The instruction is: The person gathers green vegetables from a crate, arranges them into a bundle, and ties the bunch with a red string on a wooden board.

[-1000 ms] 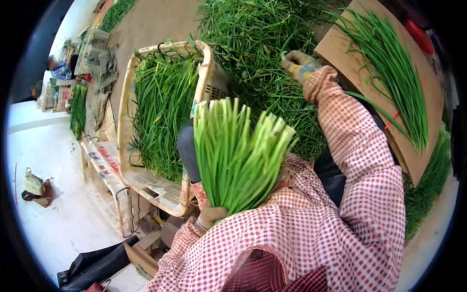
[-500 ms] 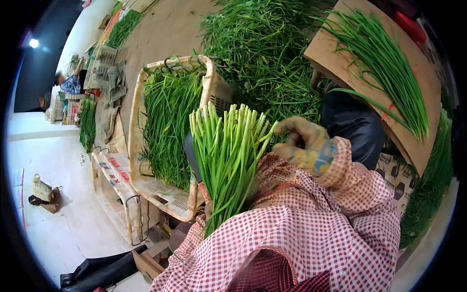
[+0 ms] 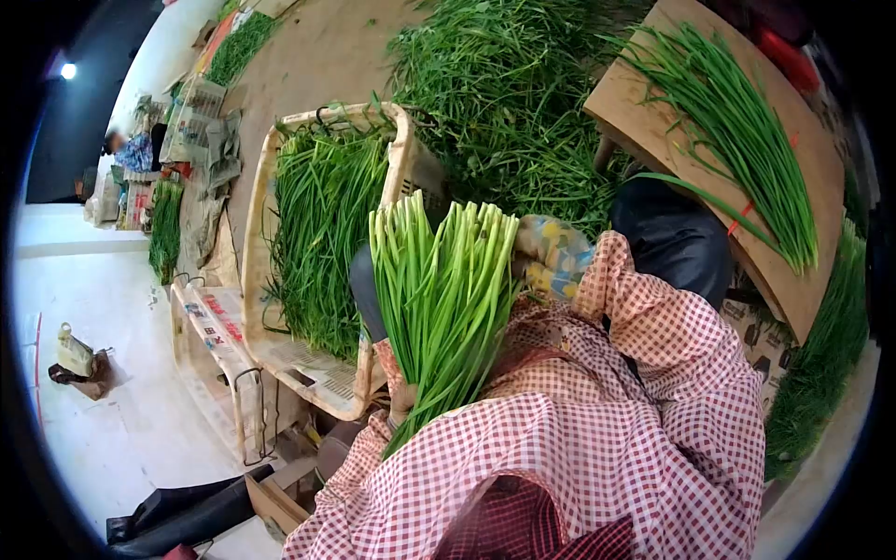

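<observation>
A thick bunch of garlic chives [image 3: 448,289] stands upright in front of my body, its pale cut ends at the top and the green leaves running down toward my lap. My left hand [image 3: 402,399] is wrapped round the lower left part of the bunch, mostly covered by the leaves. My right hand [image 3: 553,254], in a blue-and-yellow patterned glove, is against the right side of the bunch near the cut ends. Its fingers are hidden behind the stalks.
Left of the bunch, a cream plastic crate [image 3: 254,233] holds more chives. Loose greens [image 3: 509,103] cover the floor ahead. On the right, a low wooden board [image 3: 635,98] bears chives [image 3: 737,131] with red ties. A person [image 3: 137,154] is far off at upper left.
My right hand has moved left from beside the bunch to its right edge, and its fingers have passed out of sight. The stalk sticking out at the right now lies in with the others.
</observation>
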Demonstrator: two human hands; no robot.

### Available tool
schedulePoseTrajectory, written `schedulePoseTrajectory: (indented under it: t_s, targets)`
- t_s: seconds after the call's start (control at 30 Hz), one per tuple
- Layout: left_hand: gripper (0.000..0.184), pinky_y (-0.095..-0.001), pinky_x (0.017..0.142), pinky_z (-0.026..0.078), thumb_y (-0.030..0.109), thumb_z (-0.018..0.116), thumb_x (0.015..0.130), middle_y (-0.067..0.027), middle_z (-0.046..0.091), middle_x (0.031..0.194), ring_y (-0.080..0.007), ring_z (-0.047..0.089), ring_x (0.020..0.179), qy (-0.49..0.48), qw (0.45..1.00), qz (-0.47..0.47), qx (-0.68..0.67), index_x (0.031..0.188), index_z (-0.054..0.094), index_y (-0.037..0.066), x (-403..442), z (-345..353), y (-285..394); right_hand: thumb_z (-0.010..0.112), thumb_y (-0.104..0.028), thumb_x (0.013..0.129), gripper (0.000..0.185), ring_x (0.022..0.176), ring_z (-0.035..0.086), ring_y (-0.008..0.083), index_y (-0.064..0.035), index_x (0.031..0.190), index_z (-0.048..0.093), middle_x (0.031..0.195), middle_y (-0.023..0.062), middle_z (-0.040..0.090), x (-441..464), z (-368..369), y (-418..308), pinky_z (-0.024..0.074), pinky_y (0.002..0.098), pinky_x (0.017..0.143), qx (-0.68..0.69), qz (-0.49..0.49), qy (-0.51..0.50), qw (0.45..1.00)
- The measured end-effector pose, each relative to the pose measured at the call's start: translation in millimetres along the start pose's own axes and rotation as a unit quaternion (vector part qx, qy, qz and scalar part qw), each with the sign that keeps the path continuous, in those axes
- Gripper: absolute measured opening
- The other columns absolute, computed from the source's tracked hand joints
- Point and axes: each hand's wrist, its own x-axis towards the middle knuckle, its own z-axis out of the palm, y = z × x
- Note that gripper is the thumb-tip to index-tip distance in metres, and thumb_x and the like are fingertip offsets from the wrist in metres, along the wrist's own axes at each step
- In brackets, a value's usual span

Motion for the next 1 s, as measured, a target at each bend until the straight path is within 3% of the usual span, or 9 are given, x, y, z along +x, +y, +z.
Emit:
schedulePoseTrajectory:
  t_s: [0.13, 0.23, 0.33, 0.43, 0.47, 0.63, 0.7, 0.9, 1.0]
  targets:
    - [0.072, -0.0386, 0.092, 0.046, 0.005, 0.074, 0.064, -0.0148, 0.057, 0.119, -0.0259, 0.058, 0.104, 0.004, 1.0, 0.011, 0.001, 0.129, 0.043, -0.001, -6.6, -2.7, -1.3, 0.067, -0.008, 0.078, 0.019, 0.078, 0.061, 0.0246, 0.0044, 0.09, 0.059, 0.087, 0.014, 0.061, 21.3, -6.1, 13.5, 0.0507, 0.0348, 0.068, 0.083, 0.238, -0.162, 0.954]
    - [0.073, -0.0386, 0.092, 0.046, 0.005, 0.074, 0.063, -0.0149, 0.057, 0.12, -0.026, 0.058, 0.104, 0.001, 1.0, 0.03, 0.006, 0.129, 0.043, -0.002, -19.0, -7.1, -0.9, 0.062, -0.027, 0.083, 0.042, 0.091, 0.062, 0.0308, 0.0037, 0.11, 0.058, 0.09, 0.0148, 0.064, -3.6, -14.3, 47.7, 0.0513, 0.0357, 0.077, 0.036, 0.327, 0.236, 0.914]
    - [0.073, -0.0386, 0.092, 0.046, 0.005, 0.074, 0.063, -0.015, 0.057, 0.12, -0.026, 0.057, 0.105, 0.003, 0.996, 0.084, 0.032, 0.129, 0.043, -0.002, -35.2, 4.9, 21.8, 0.062, -0.048, 0.083, 0.067, 0.093, 0.059, 0.0292, -0.0011, 0.128, 0.046, 0.116, 0.016, 0.058, -1.0, 55.8, 80.1, 0.0493, 0.0385, 0.078, 0.126, 0.209, 0.307, 0.92]
    - [0.074, -0.0386, 0.092, 0.046, 0.006, 0.074, 0.063, -0.0142, 0.057, 0.118, -0.0251, 0.056, 0.107, 0.028, 0.991, 0.12, 0.06, 0.129, 0.042, -0.002, -35.0, 51.6, 69.0, 0.054, -0.062, 0.082, 0.076, 0.121, 0.042, 0.0332, -0.0058, 0.132, 0.043, 0.131, 0.0172, 0.045, -14.3, 47.8, -25.9, 0.0326, 0.0478, 0.103, 0.821, 0.213, 0.106, 0.519]
    - [0.074, -0.0386, 0.092, 0.046, 0.006, 0.074, 0.063, -0.0142, 0.057, 0.118, -0.0251, 0.056, 0.107, 0.025, 0.99, 0.122, 0.059, 0.129, 0.042, -0.002, -28.5, 49.8, 69.0, 0.035, -0.072, 0.083, 0.084, 0.135, 0.026, 0.0365, -0.0086, 0.139, 0.034, 0.145, 0.0221, 0.027, -21.8, 37.7, -59.9, 0.0234, 0.052, 0.11, 0.806, 0.184, 0.088, 0.556]
    - [0.08, -0.0414, 0.091, 0.044, 0.012, 0.077, 0.061, -0.0208, 0.052, 0.119, -0.0373, 0.052, 0.109, 0.095, 0.722, 0.142, 0.67, 0.13, 0.038, 0.001, 11.7, 100.4, 89.4, 0.037, -0.067, 0.085, 0.079, 0.134, 0.028, 0.0352, -0.0084, 0.138, 0.036, 0.145, 0.0214, 0.028, -9.3, 19.7, -72.2, 0.0257, 0.0509, 0.109, 0.817, -0.015, 0.061, 0.574]
    - [0.085, -0.0443, 0.094, 0.041, 0.012, 0.077, 0.059, -0.0261, 0.043, 0.127, -0.0441, 0.047, 0.112, 0.039, 0.669, 0.216, 0.71, 0.133, 0.036, 0.003, 23.5, 88.8, 64.0, 0.037, -0.065, 0.086, 0.077, 0.134, 0.028, 0.0348, -0.0083, 0.138, 0.037, 0.144, 0.0211, 0.029, -10.8, 13.5, -61.3, 0.0266, 0.0504, 0.109, 0.822, -0.041, 0.043, 0.567]
    - [0.094, -0.0422, 0.103, 0.034, 0.019, 0.084, 0.06, -0.0224, 0.024, 0.144, -0.0351, 0.036, 0.129, -0.171, 0.761, 0.242, 0.577, 0.137, 0.033, 0.004, 16.1, 56.8, 93.8, 0.04, -0.059, 0.089, 0.07, 0.133, 0.03, 0.0333, -0.008, 0.137, 0.038, 0.144, 0.0203, 0.03, -12.6, 11.3, -50.0, 0.0294, 0.049, 0.107, 0.839, -0.061, -0.011, 0.541]
    - [0.107, -0.0393, 0.108, 0.027, 0.024, 0.087, 0.061, -0.0145, 0.022, 0.147, -0.023, 0.028, 0.132, -0.074, 0.933, 0.16, 0.312, 0.143, 0.021, 0.006, 37.9, 48.8, 95.1, 0.041, -0.057, 0.09, 0.067, 0.132, 0.031, 0.0325, -0.0079, 0.136, 0.039, 0.143, 0.0199, 0.031, -5.5, 18.5, -38.7, 0.0308, 0.0483, 0.107, 0.865, -0.107, -0.094, 0.482]
